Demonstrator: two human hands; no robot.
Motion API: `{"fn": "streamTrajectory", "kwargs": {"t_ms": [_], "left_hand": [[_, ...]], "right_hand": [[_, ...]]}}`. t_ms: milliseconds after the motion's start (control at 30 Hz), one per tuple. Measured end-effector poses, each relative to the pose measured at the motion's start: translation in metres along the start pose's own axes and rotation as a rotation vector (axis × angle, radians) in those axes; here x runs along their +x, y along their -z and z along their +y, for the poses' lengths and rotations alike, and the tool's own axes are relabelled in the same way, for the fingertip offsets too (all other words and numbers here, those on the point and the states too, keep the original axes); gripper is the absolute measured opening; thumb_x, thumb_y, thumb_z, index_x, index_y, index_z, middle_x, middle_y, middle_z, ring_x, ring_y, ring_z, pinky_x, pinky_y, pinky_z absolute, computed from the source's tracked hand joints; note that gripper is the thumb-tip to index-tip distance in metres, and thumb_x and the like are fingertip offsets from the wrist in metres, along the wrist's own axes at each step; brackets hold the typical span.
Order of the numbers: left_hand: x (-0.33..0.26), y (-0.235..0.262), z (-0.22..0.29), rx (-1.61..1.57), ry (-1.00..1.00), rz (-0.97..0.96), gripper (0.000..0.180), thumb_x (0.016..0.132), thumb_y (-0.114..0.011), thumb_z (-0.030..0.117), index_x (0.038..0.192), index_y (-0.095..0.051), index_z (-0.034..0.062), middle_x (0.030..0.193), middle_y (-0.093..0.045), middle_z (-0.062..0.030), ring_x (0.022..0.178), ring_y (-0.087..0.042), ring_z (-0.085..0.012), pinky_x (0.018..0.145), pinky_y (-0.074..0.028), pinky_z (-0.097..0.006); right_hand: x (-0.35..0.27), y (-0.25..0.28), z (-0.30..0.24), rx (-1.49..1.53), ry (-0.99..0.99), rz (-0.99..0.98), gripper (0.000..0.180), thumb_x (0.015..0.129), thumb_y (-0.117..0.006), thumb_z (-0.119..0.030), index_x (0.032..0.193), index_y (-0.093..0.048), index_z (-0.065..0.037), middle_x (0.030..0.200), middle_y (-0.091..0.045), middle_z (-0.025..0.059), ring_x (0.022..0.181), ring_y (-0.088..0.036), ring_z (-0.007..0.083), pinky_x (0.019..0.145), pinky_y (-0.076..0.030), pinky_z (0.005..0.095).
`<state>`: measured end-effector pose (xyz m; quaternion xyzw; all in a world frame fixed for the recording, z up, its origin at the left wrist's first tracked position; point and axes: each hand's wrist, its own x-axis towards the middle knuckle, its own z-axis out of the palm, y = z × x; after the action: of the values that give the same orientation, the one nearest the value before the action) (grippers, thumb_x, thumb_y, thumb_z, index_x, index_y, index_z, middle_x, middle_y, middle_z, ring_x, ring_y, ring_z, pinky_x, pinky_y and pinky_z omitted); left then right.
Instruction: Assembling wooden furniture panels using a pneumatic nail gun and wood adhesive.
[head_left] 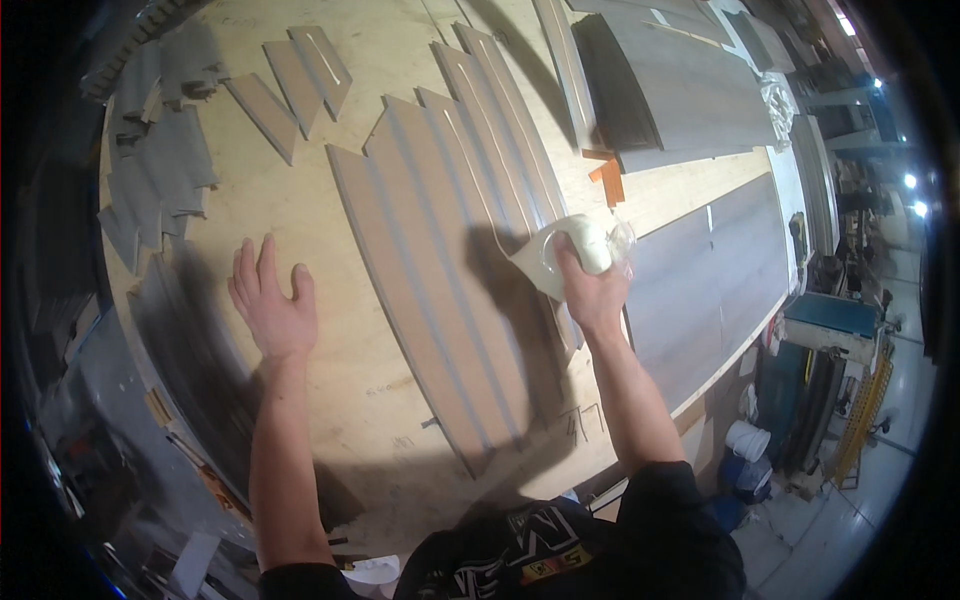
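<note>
My right hand (pixel 594 285) grips a cream-white squeeze glue bottle (pixel 592 244), tilted with its nozzle down to the left over the brown boards. Beneath it lies a row of long brown boards (pixel 415 200) side by side, with angled ends and grey strips along them. Thin pale lines of glue (pixel 487 120) run along several boards on the right of the row. My left hand (pixel 272 305), fingers spread, is over the plywood tabletop (pixel 370 400) left of the row and holds nothing.
Shorter brown pieces (pixel 290 85) lie at the far left, beside stacked grey pieces (pixel 165 170). Large grey panels (pixel 710 265) cover the right side, with an orange piece (pixel 606 178) near them. A white bucket (pixel 746 440) stands on the floor at lower right.
</note>
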<state>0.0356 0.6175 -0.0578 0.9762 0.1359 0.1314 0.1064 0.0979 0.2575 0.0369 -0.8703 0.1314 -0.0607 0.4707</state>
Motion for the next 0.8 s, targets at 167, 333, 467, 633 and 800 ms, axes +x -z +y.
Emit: {"fn": "streamTrajectory", "kwargs": {"t_ms": [167,333,467,633,800], "left_hand": [[0.001,0.000,-0.006,0.022,-0.035,0.032,0.057,0.095,-0.064,0.029,0.148,-0.052,0.0095,0.154,-0.043,-0.0210,0.144,-0.039,-0.0400,0.119,-0.028,-0.058],[-0.001,-0.006,-0.006,-0.008,-0.043,0.033,0.055,0.100,-0.060,0.031,0.151,-0.049,0.0133,0.155,-0.043,-0.0225,0.145,-0.038,-0.0414,0.119,-0.027,-0.061],[-0.003,-0.012,-0.010,0.000,-0.061,0.029,0.056,0.100,-0.060,0.032,0.151,-0.048,0.0138,0.155,-0.043,-0.0225,0.145,-0.038,-0.0411,0.120,-0.026,-0.060],[-0.002,-0.012,-0.013,0.062,-0.025,0.006,0.056,0.101,-0.057,0.036,0.152,-0.047,0.0139,0.158,-0.040,-0.0203,0.148,-0.034,-0.0394,0.122,-0.023,-0.056],[-0.002,-0.012,-0.011,0.062,-0.005,-0.015,0.058,0.101,-0.056,0.038,0.153,-0.046,0.0138,0.160,-0.038,-0.0193,0.149,-0.033,-0.0386,0.123,-0.022,-0.053]], "right_hand": [[-0.045,0.027,0.026,-0.049,-0.063,-0.008,0.036,0.078,-0.085,-0.028,0.099,-0.074,0.000,0.092,-0.074,0.0109,0.085,-0.071,0.0213,0.080,-0.056,0.0377],[-0.090,0.060,0.057,-0.201,-0.025,0.012,0.034,0.076,-0.085,-0.024,0.097,-0.073,0.000,0.091,-0.073,0.0113,0.083,-0.070,0.0236,0.078,-0.056,0.0382],[-0.119,0.082,0.068,-0.216,-0.017,-0.015,0.033,0.073,-0.084,-0.021,0.097,-0.074,-0.001,0.089,-0.071,0.0104,0.080,-0.069,0.0239,0.076,-0.054,0.0370],[-0.145,0.099,0.066,-0.236,-0.084,-0.022,0.032,0.072,-0.084,-0.020,0.096,-0.073,-0.002,0.086,-0.070,0.0097,0.076,-0.066,0.0228,0.073,-0.052,0.0366],[-0.164,0.109,0.075,-0.194,-0.184,-0.047,0.031,0.072,-0.085,-0.021,0.093,-0.072,-0.003,0.085,-0.069,0.0095,0.075,-0.065,0.0221,0.071,-0.052,0.0365]]}}
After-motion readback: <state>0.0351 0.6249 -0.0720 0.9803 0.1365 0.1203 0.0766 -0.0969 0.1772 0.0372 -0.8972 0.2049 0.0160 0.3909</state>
